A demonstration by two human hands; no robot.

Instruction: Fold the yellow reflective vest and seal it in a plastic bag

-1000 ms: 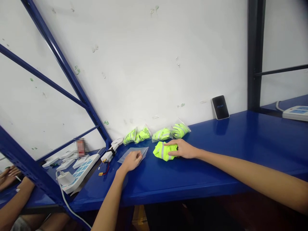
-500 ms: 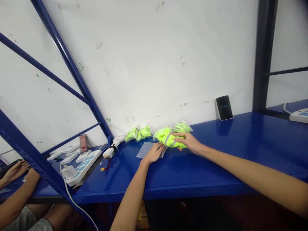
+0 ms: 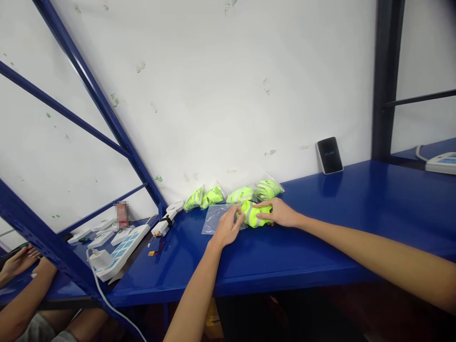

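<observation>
My right hand is closed round a folded neon-yellow vest with silver reflective strips. It holds the bundle low over the blue table. Under and beside my left hand lies a clear plastic bag, flat on the tabletop. My left fingers are curled at the bag's right edge, against the left end of the vest; their tips are partly hidden. Several similar yellow bundles in clear bags, such as one bagged vest, stand behind along the wall.
On the left are a small white fan, a white device with wires and a large power strip. A dark-screened clock leans on the wall at right. A blue post separates another person's hands.
My right hand has lowered the folded vest and brought it nearer, away from the bagged ones. My left hand has lifted its fingers from the bag's edge toward the vest's end.
</observation>
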